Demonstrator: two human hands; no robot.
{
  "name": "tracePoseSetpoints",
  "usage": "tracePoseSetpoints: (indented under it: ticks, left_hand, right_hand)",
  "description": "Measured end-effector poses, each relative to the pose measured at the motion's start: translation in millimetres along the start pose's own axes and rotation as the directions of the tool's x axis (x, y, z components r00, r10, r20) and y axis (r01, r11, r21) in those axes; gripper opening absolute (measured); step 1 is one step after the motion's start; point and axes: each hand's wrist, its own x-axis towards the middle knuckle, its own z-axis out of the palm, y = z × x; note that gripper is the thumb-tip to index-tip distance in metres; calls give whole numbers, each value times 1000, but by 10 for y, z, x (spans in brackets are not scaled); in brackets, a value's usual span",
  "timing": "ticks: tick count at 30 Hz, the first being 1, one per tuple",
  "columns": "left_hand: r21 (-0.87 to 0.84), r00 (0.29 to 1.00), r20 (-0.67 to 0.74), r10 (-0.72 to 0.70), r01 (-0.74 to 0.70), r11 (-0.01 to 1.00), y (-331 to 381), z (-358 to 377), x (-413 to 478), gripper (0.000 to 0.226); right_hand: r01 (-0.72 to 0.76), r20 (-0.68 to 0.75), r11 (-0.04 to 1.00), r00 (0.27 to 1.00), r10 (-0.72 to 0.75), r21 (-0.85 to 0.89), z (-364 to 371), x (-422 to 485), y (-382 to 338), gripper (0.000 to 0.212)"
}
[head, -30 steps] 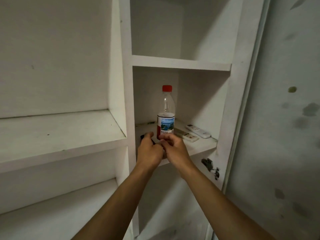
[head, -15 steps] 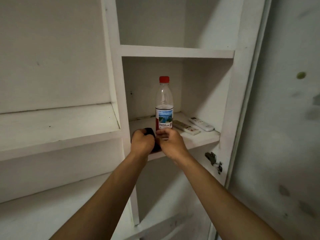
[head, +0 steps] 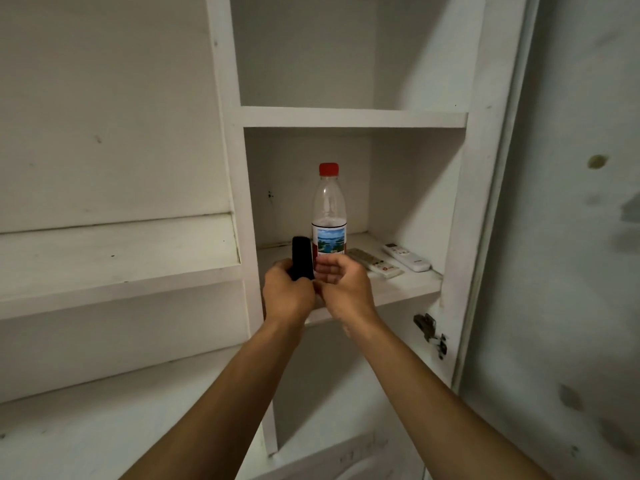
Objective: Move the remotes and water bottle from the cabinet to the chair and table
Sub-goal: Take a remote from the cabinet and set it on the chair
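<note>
While the left hand grips a slim black remote upright above the white cabinet shelf, the right hand sits loosely curled, empty, before the clear red-capped water bottle, which waits there with two white remotes

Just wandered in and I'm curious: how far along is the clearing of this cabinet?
Done: nothing looks delivered yet, and no chair or table is in view. In hand: the left hand grips a black remote upright. The right hand is beside it, its grip unclear. Left: the bottle and two white remotes on the shelf.
</note>
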Motion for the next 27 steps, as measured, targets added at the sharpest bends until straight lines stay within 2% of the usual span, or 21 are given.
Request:
tracePoseSetpoints:
  ticks: [4, 10, 15, 21, 27]
  left_hand:
    - [-92, 996, -29, 79, -81, 992, 74, 46, -144, 49]
    - [-199, 982, -55, 183, -190, 961, 93, 76, -467, 50]
    - [-120, 957, -40, 287, -290, 950, 166, -14, -618, 48]
    - [6, 926, -12, 378, -378, 926, 383, -216, -697, 34]
    - [53, 911, -20, 411, -409, 911, 586, -396, -866, 33]
  right_hand:
    - [-13, 30, 997, 1000, 11, 70, -75, -39, -83, 51]
    - [10, 99, 992, 995, -23, 128, -230, -155, -242, 36]
    - [37, 173, 980, 982, -72, 197, -381, -248, -320, 37]
    - [97, 155, 975, 979, -130, 200, -482, -385, -477, 39]
    - [173, 138, 968, 970, -200, 183, -470, -627, -750, 30]
